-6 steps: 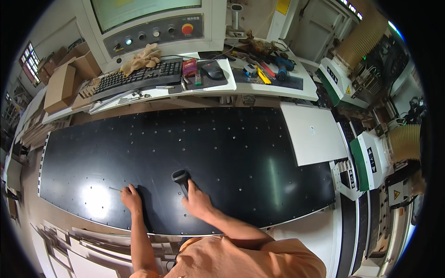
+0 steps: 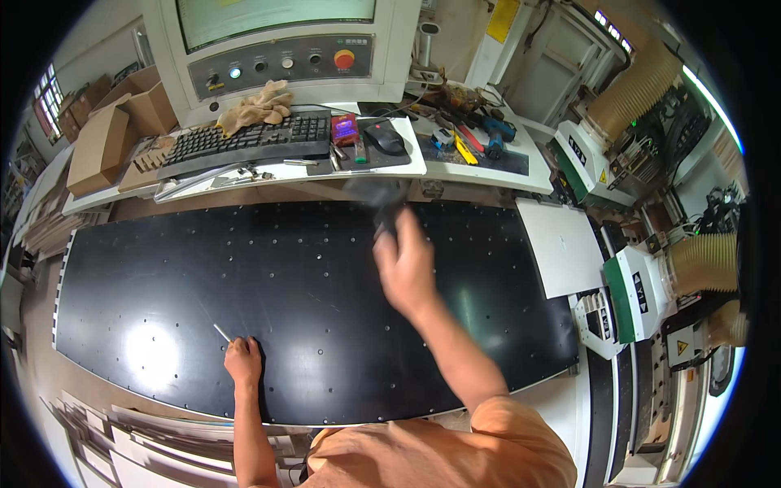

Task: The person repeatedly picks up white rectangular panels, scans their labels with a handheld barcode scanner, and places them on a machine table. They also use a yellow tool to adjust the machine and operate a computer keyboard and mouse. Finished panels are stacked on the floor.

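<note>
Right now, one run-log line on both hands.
left hand: holding thin pale rod | right hand: holding dark handheld scanner, blurred | white sheet: at black table's right end

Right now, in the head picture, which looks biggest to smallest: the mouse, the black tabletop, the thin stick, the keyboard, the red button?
1. Black tabletop
2. Keyboard
3. Mouse
4. Red button
5. Thin stick, counting just the part that shows
</note>
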Action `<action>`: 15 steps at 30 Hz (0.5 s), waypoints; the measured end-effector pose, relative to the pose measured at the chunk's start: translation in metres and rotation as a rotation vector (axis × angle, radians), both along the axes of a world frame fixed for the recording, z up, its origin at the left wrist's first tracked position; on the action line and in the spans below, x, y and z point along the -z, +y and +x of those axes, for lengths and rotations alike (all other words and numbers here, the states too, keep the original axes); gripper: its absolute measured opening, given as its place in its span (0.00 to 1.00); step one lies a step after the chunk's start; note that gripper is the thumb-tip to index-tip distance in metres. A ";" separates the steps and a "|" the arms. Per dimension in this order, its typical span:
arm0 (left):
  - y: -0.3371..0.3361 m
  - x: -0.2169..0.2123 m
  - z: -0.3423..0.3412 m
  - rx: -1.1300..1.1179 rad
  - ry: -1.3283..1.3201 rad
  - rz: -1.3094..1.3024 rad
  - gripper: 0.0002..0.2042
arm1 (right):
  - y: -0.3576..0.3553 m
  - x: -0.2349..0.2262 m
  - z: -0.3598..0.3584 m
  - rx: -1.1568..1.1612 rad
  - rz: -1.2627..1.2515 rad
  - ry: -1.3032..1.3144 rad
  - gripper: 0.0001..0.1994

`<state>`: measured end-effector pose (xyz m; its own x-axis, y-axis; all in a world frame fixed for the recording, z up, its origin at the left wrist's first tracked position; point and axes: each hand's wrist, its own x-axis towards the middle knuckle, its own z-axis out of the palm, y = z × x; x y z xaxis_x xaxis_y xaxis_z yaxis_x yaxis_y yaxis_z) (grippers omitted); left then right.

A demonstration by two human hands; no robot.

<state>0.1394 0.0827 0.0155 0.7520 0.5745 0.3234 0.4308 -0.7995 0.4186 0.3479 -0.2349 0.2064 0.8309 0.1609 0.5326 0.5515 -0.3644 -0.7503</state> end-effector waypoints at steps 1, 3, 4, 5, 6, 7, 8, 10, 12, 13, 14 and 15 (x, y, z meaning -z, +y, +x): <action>-0.002 -0.001 0.000 0.008 0.016 -0.018 0.14 | -0.005 -0.022 0.042 0.136 -0.050 -0.138 0.24; -0.003 -0.005 0.002 0.021 0.024 -0.034 0.14 | -0.005 -0.056 0.120 0.366 -0.161 -0.229 0.25; -0.004 -0.008 0.002 0.018 0.052 -0.047 0.13 | -0.004 -0.065 0.152 0.363 -0.188 -0.102 0.25; -0.005 -0.012 0.002 0.022 0.049 -0.040 0.13 | -0.001 -0.066 0.177 0.403 -0.261 -0.045 0.24; -0.006 -0.016 0.003 0.021 0.073 -0.042 0.13 | 0.003 -0.063 0.200 0.400 -0.295 0.093 0.22; -0.007 -0.020 0.003 0.015 0.092 -0.056 0.12 | 0.005 -0.056 0.217 0.370 -0.335 0.097 0.21; -0.008 -0.023 0.004 0.042 0.065 -0.071 0.11 | 0.007 -0.046 0.232 0.354 -0.382 0.134 0.20; -0.010 -0.027 0.002 0.027 0.086 -0.124 0.11 | 0.007 -0.022 0.257 0.451 -0.568 0.120 0.20; -0.010 -0.029 -0.004 0.034 0.178 -0.161 0.11 | 0.005 -0.011 0.285 0.399 -0.842 0.025 0.21; -0.010 -0.029 -0.003 0.027 0.293 -0.203 0.13 | -0.011 -0.007 0.289 0.303 -0.862 -0.040 0.21; -0.010 -0.029 -0.008 0.009 0.277 -0.214 0.14 | -0.014 -0.006 0.300 0.169 -0.839 -0.076 0.21; -0.012 -0.029 -0.009 0.043 0.207 -0.225 0.13 | -0.026 -0.002 0.309 0.131 -0.764 -0.146 0.21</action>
<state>0.1306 0.0709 0.0444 0.8139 0.5803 0.0292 0.4930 -0.7163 0.4938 0.6564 -0.2614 0.2084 0.7984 0.4323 0.4191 0.5425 -0.8185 -0.1892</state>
